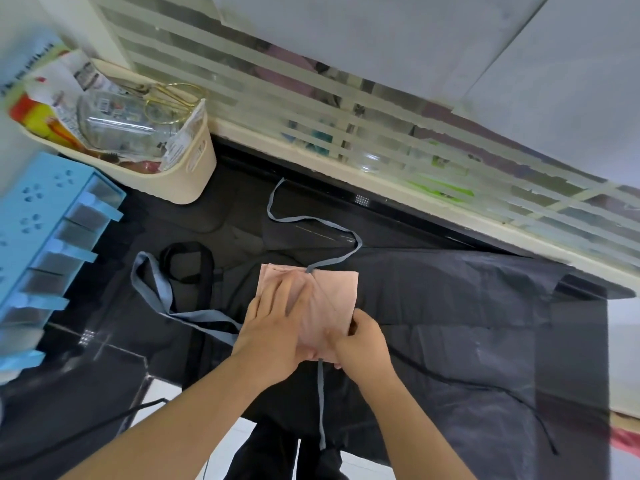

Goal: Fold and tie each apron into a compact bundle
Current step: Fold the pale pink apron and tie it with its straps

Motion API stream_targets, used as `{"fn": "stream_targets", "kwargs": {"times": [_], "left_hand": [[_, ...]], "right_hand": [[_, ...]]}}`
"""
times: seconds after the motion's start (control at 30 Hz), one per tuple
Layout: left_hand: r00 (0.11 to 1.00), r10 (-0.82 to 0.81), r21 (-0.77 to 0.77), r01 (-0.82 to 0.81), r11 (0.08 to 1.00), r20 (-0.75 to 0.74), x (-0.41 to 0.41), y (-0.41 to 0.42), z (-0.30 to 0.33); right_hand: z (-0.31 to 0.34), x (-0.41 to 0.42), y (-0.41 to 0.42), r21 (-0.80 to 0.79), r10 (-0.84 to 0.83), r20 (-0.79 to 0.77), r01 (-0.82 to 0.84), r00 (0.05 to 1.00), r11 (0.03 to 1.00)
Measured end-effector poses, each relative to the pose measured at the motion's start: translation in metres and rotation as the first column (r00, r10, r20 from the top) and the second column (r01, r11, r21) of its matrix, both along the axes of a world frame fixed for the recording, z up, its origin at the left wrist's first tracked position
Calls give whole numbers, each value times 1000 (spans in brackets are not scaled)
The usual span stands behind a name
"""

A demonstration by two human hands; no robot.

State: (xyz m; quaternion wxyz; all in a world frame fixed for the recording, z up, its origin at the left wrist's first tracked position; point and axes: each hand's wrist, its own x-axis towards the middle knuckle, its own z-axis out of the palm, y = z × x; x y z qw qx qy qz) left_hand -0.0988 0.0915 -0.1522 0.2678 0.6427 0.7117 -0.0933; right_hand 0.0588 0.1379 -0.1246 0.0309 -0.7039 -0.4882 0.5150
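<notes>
Layout: folded apron (332, 289) central on counter (104, 344).
It lies atop a spread apron (450, 306); basket (173, 174) sits behind-left, organiser (45, 230) far left, window frame (346, 168) behind.

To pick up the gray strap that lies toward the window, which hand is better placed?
Probably the right hand. It only pinches the pink apron's right edge, nearer that strap. The left hand presses flat on the bundle, holding the folds.
</notes>
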Motion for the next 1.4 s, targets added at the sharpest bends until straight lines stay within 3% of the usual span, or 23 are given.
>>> {"fn": "stream_targets", "kwargs": {"times": [0.27,0.33,0.4,0.47,0.5,0.57,0.63,0.77,0.87,0.97,1.07,1.2,1.33,1.4], "left_hand": [[996,-27,139,15,990,86,24,8,17],[990,-73,87,63,994,121,34,12,14],[987,-96,24,93,995,132,43,16,8],[988,-98,0,99,995,118,46,22,3],[989,-95,-11,97,995,117,47,23,1],[986,-94,-25,98,995,135,47,24,-2],[982,-100,18,98,995,160,44,23,-5],[966,46,15,-52,999,255,37,25,4],[944,143,7,-152,988,296,38,21,10],[945,188,22,-201,979,267,40,13,8],[988,112,49,-118,992,105,39,9,6],[999,12,125,-5,992,-52,41,7,4],[989,-117,133,128,983,-86,54,9,12],[988,-129,92,121,988,90,62,5,12]], "right_hand": [[16,42,3,44,-108,-175,118,979,992],[12,57,1,37,-83,-75,86,994,996],[9,68,-3,59,-7,162,-3,987,998],[8,69,-6,197,27,364,-106,931,975],[9,67,-7,267,46,383,-158,923,951],[8,59,-5,271,170,267,-243,949,931],[5,48,-2,104,210,75,-217,975,970],[-4,44,19,-161,-169,-133,147,977,976],[-1,45,32,-230,-288,-207,239,935,943],[2,51,28,-68,-228,-25,226,973,972],[6,64,13,105,-88,201,68,976,992],[5,65,1,82,29,338,-60,941,995],[4,62,10,11,18,306,-23,952,1000],[3,63,13,2,14,217,-15,976,1000]]}}
